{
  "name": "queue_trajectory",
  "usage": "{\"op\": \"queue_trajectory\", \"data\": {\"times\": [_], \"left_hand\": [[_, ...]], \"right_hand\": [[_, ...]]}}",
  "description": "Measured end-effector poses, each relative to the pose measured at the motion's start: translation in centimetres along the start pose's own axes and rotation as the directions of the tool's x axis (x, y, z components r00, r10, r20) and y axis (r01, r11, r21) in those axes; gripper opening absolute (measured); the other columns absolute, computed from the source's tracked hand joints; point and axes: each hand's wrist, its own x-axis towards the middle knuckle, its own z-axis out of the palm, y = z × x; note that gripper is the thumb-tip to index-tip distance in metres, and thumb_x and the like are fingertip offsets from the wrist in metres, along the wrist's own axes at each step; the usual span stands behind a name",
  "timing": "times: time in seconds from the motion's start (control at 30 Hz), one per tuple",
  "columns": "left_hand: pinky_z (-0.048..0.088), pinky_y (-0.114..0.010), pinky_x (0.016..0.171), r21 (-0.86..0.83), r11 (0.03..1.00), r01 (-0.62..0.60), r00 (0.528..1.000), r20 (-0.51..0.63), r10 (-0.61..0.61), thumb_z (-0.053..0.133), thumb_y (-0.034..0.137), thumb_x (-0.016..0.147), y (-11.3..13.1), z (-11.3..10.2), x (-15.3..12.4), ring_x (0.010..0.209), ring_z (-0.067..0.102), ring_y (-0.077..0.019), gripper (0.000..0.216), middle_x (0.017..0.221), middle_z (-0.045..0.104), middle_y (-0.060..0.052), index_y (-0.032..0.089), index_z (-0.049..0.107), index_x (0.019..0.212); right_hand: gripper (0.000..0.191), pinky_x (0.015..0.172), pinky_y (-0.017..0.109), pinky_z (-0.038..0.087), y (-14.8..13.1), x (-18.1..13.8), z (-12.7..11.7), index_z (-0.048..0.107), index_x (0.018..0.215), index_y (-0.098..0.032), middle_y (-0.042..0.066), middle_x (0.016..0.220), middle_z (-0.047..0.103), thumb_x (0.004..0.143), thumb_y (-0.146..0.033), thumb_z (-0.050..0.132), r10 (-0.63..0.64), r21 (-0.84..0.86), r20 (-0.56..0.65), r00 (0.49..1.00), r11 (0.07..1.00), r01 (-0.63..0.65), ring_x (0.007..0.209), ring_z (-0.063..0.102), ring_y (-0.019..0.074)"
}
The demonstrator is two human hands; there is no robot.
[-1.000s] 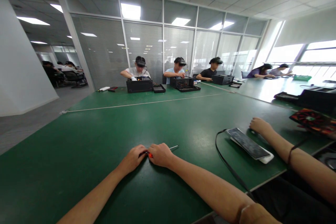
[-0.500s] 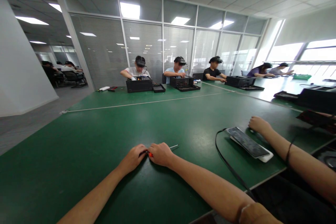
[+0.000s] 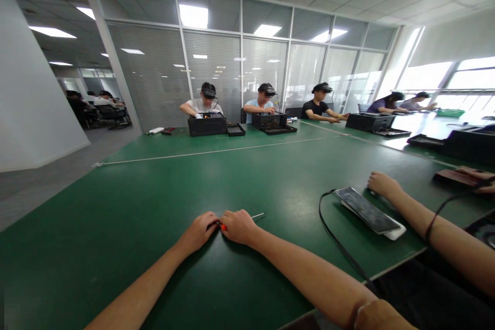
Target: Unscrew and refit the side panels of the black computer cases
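Observation:
On the green table [image 3: 154,201], both of my hands meet near the middle. My right hand [image 3: 237,226] is closed around a screwdriver. Its orange-red handle [image 3: 223,227] peeks out by the fingertips, and its thin metal shaft [image 3: 258,215] sticks out past the far side of the hand, pointing right. My left hand [image 3: 201,232] has its fingers curled together right beside the handle end. Whatever those fingers pinch is hidden, apart from a small dark bit between the two hands.
To my right lies a phone [image 3: 369,210] on a white object, with a black cable [image 3: 328,237] alongside. A neighbour's forearm and hand [image 3: 382,184] rest beyond it. Across the table, people work at black computer cases [image 3: 208,125]. Another dark case [image 3: 467,143] stands far right.
My hands and the screwdriver keep nearly the same pose. Across the table, a black case has slid right, away from the person in black. At far right, a neighbour's hand and reddish object have shifted.

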Motion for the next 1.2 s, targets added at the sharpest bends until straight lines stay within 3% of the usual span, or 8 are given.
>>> {"op": "queue_trajectory", "data": {"times": [1.2], "left_hand": [[0.04, -0.029, 0.081, -0.022, 1.0, 0.005, 1.0, 0.006, -0.005, 0.039, 0.02, 0.083, 0.17, -0.04, 0.0, 0.086, 0.051, -0.0152, 0.021, 0.09, 0.057, -0.005, 0.018, 0.058, 0.09]], "right_hand": [[0.028, 0.063, 0.028, 0.042, -0.08, -0.15, -0.35, 0.057, 0.095, -0.017, 0.007, 0.094, 0.06, 0.084, -0.032, 0.037, -0.003, 0.011, -0.009, 1.0, 1.0, 0.004, 0.078, 0.058, 0.0181]]}}
